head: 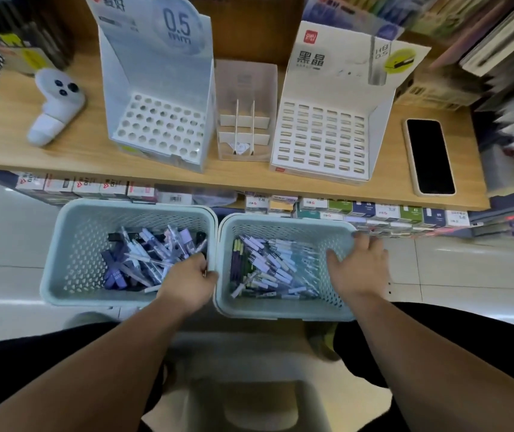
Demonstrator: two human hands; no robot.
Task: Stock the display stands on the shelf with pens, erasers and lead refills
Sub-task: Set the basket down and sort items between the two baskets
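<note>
Two pale blue baskets stand below the wooden shelf (93, 151). The left basket (62, 260) holds lead refill cases and pens; the right basket (283, 310) holds a pile of pens (268, 269). My left hand (188, 283) grips the left basket's right rim. My right hand (360, 269) grips the right basket's right rim, thumb inside. On the shelf stand three empty displays: a white stand with round holes (159, 126), a clear divided box (243, 120) and a white stand with slots (321, 141).
A white controller (56, 104) lies at the shelf's left and a phone (430, 155) at its right. Boxed stock lines the row under the shelf. Books are stacked at the right. A plastic stool (258, 394) stands between my legs.
</note>
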